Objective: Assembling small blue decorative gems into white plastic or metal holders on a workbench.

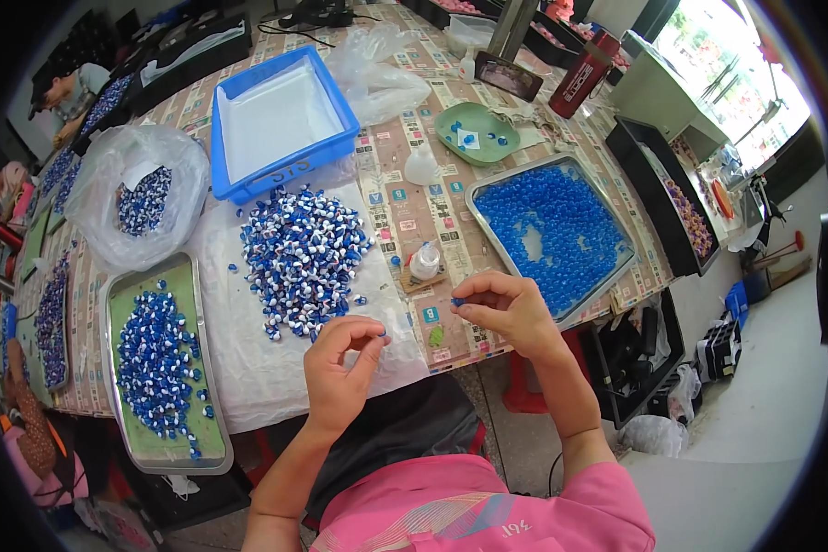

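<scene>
My left hand (340, 370) is closed in a pinch beside the heap; a small piece shows at its fingertips, too tiny to name. Between thumb and forefinger, my right hand (513, 313) pinches a small blue bead (457, 302). A heap of blue-and-white beads (299, 258) lies on white sheeting (248, 386) to the left. Right of my hands, a metal tray (477, 204) holds many clear blue beads (561, 221). A small clear bottle with a white top (425, 261) stands on a little pad between heap and tray.
At left, a metal tray with a green base (213, 453) holds more blue-and-white beads, below a clear plastic bag (87, 207). Farther back are a blue bin (239, 190), a green dish (460, 115), a phone (511, 75) and a red flask (584, 75). Another person (78, 87) sits far left.
</scene>
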`<move>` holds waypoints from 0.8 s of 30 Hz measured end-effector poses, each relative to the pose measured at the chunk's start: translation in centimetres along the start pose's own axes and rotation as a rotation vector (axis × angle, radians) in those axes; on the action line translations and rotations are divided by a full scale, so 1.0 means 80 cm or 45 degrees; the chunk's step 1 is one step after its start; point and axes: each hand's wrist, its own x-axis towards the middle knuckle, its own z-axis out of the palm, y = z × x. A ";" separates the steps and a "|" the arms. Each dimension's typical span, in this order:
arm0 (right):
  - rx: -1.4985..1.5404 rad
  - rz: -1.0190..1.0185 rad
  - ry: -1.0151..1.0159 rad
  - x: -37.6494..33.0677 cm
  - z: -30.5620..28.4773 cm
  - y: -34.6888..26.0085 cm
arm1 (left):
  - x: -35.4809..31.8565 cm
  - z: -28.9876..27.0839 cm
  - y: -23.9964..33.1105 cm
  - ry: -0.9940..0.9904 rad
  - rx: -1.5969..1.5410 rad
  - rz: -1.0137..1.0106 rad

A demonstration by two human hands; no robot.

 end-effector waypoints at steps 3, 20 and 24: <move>0.038 0.052 -0.004 0.002 0.006 -0.003 | -0.004 0.005 0.001 -0.020 -0.477 -0.306; 0.023 0.066 -0.114 0.008 0.044 -0.001 | -0.010 0.001 -0.001 -0.051 -1.075 -0.759; 0.035 0.049 -0.119 0.008 0.048 0.004 | -0.012 0.000 -0.002 -0.037 -1.113 -0.780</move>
